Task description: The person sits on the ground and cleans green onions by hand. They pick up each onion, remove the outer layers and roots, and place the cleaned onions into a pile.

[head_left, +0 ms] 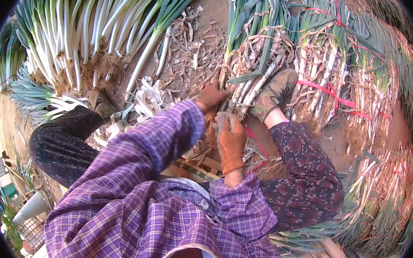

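Observation:
My left hand [212, 97], in an orange-brown glove, is closed around the lower end of a long green onion [225, 63] at the left side of an unpeeled pile. Just below it, my right hand [230, 140] wears an orange knit glove with greyish fingertips. Its fingers are pressed together close to the root end, and what they pinch is hidden. The unpeeled green onions [261, 54] beside my hands have dry, brownish outer skins and green tops pointing away from me. Cleaned white-stemmed green onions [79, 27] lie fanned out at the far left, roots toward me.
Dry peeled skins [189, 52] litter the ground between the piles. Bundles tied with pink-red ribbon [329, 93] lie at the right, with more bundles [385, 186] beyond my right knee. My shoe [275, 93] is against the unpeeled pile. I sit over a slatted wooden piece [195, 170].

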A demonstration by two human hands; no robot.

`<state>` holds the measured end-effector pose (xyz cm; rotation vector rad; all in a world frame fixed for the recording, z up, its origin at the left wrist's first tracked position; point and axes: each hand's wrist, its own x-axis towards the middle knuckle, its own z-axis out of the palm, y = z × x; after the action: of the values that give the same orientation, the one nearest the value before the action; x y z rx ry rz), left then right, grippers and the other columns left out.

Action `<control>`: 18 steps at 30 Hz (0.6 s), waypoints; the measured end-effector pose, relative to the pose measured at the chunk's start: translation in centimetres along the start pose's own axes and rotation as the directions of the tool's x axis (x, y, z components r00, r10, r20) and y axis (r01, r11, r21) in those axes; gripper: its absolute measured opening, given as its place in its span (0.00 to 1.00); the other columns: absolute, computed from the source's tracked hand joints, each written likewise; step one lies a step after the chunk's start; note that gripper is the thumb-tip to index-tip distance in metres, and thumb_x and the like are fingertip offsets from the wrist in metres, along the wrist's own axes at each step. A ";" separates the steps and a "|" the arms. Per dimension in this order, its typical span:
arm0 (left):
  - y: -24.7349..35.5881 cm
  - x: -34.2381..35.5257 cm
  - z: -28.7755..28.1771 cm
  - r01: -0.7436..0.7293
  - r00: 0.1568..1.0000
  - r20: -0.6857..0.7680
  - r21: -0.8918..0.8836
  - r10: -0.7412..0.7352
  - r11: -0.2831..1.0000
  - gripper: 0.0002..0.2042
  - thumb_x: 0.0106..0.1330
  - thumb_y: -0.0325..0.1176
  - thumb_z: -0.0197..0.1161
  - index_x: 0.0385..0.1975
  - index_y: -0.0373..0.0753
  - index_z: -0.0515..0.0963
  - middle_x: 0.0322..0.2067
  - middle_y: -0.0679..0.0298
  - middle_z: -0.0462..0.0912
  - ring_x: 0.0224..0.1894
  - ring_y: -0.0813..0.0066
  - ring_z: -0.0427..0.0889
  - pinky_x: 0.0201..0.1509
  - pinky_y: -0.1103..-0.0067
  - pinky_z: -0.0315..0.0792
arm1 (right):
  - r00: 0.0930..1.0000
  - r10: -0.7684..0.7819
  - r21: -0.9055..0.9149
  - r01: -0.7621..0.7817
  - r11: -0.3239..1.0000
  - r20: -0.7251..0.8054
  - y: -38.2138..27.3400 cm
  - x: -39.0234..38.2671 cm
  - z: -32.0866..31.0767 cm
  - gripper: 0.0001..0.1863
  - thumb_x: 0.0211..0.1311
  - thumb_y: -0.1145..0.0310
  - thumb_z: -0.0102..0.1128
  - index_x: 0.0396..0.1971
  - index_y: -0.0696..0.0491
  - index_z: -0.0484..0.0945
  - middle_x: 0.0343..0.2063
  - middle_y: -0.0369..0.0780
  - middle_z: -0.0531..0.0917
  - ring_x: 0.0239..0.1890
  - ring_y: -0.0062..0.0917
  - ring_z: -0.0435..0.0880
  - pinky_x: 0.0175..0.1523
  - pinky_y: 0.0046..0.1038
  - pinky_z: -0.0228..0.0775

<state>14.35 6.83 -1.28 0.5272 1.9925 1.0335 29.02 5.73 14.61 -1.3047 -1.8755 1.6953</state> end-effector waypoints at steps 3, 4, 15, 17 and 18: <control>3.3 -1.9 2.3 0.102 0.995 0.022 -0.083 -0.101 0.991 0.33 0.56 0.42 0.64 0.60 0.34 0.60 0.44 0.41 0.76 0.50 0.44 0.74 0.58 0.63 0.66 | 0.984 0.174 0.088 -0.170 0.982 -0.047 -0.9 0.5 -1.6 0.13 0.66 0.64 0.49 0.39 0.57 0.78 0.32 0.43 0.83 0.32 0.29 0.82 0.36 0.30 0.73; 6.4 -3.3 0.9 0.180 0.982 0.114 -0.387 -0.147 0.904 0.28 0.56 0.39 0.65 0.55 0.35 0.66 0.41 0.46 0.77 0.46 0.53 0.77 0.54 0.67 0.68 | 0.987 0.152 0.114 -0.145 0.983 -0.050 -1.6 0.4 -1.9 0.13 0.66 0.65 0.49 0.39 0.57 0.78 0.32 0.43 0.83 0.32 0.28 0.82 0.35 0.30 0.73; 9.9 2.7 -11.9 -0.193 0.924 0.352 0.100 0.147 0.976 0.21 0.58 0.47 0.63 0.47 0.41 0.78 0.44 0.54 0.80 0.42 0.62 0.81 0.51 0.72 0.72 | 0.989 0.102 0.277 -0.069 0.958 -0.107 2.3 2.8 1.2 0.15 0.67 0.61 0.51 0.45 0.56 0.75 0.37 0.43 0.82 0.34 0.29 0.83 0.35 0.27 0.74; 9.6 3.9 -13.4 -0.433 0.765 0.639 0.423 0.076 0.796 0.26 0.60 0.52 0.61 0.53 0.43 0.74 0.49 0.52 0.77 0.49 0.57 0.77 0.56 0.70 0.70 | 0.997 -0.027 -0.083 0.021 0.996 -0.077 4.8 3.5 2.3 0.16 0.64 0.60 0.51 0.44 0.55 0.75 0.37 0.48 0.82 0.36 0.40 0.82 0.39 0.34 0.73; 9.5 5.1 -13.9 -0.419 0.856 0.498 0.515 0.136 0.748 0.26 0.59 0.52 0.61 0.54 0.45 0.73 0.51 0.53 0.76 0.51 0.54 0.75 0.57 0.67 0.69 | 0.997 -0.060 -0.176 0.051 0.983 -0.049 5.5 3.6 2.6 0.16 0.62 0.60 0.52 0.43 0.54 0.76 0.36 0.50 0.81 0.37 0.47 0.81 0.42 0.39 0.71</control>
<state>0.06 8.99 8.74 1.3346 1.8288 0.3394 27.47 6.22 7.75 -1.3343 -2.0477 1.4816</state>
